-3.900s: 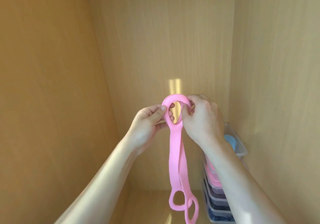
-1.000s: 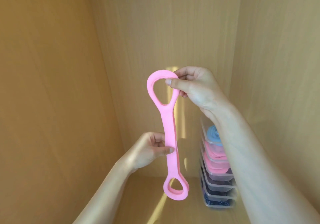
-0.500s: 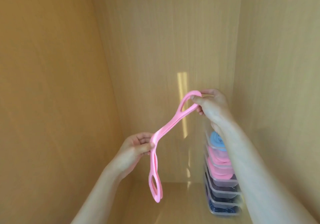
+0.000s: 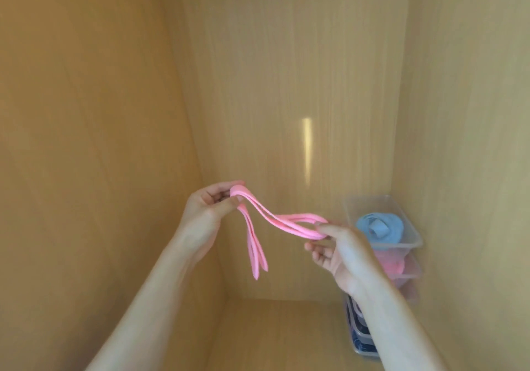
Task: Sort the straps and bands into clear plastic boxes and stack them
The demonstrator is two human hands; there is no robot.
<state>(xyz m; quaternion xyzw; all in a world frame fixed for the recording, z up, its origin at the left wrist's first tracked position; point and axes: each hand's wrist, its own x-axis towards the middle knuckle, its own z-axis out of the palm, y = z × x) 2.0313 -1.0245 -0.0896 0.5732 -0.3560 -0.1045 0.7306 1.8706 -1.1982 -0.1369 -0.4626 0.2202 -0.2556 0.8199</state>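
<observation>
The left hand [image 4: 208,213] is raised in front of the back panel [image 4: 286,83], fingers curled, pinching the fold of a pink band [image 4: 286,223] between thumb and fingertips. From this pinch the band divides into two runs. One run hangs down below the left hand, with two loop ends side by side in the air, clear of the shelf floor [image 4: 281,333]. The other run sags slightly and crosses to the right hand [image 4: 341,253].

The right hand sits lower and to the right of the left hand. Its thumb and forefinger pinch the band's far loop end; the remaining fingers are loosely curled beneath. The band is held in both hands and touches nothing else.

Just behind the right hand, in the rear right corner of the wooden compartment, stands a stack of clear boxes [image 4: 413,244]. The top box is open and contains a rolled blue band [image 4: 380,227]. The box below shows pink contents [image 4: 393,264]. The lower boxes hold dark items, partly hidden by the right forearm; their contents cannot be identified. The stack stands against the right panel [image 4: 464,141].

A narrow strip of light [image 4: 307,147] falls on the back panel above the hands. The left panel [image 4: 86,141] runs beside the left forearm.
</observation>
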